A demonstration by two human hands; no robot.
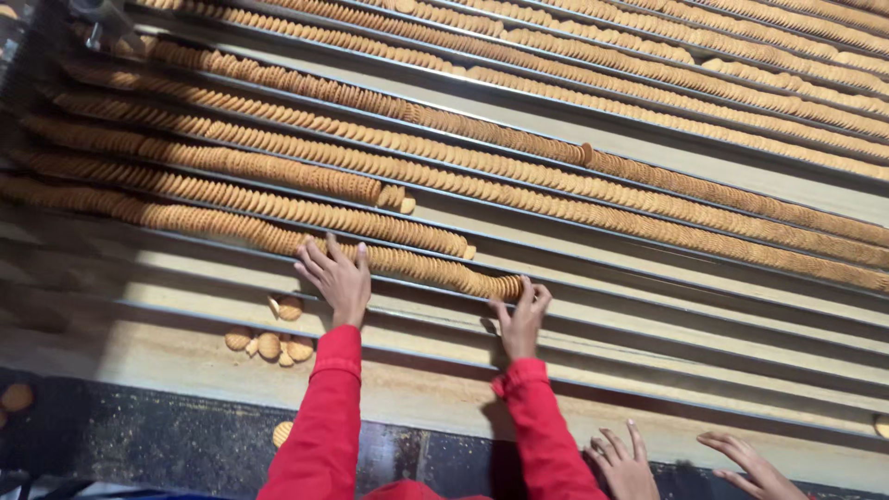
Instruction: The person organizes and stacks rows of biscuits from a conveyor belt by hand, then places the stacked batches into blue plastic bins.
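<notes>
Both red-sleeved hands reach a stacked biscuit row point(407, 262): left hand point(335, 276) spread flat on it, right hand point(524, 313) fingers cupping its end. Loose biscuits point(269, 344) lie below-left, ungathered; farther rows look filled.

Warm light, shadowed left, soft blur

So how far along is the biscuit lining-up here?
Done: most lanes carry packed biscuit rows. In hand: a co-worker's red-sleeved hands press on the near row, while the left hand and right hand hover open, empty. Left: loose biscuits on the ledge and bare near lanes.
</notes>
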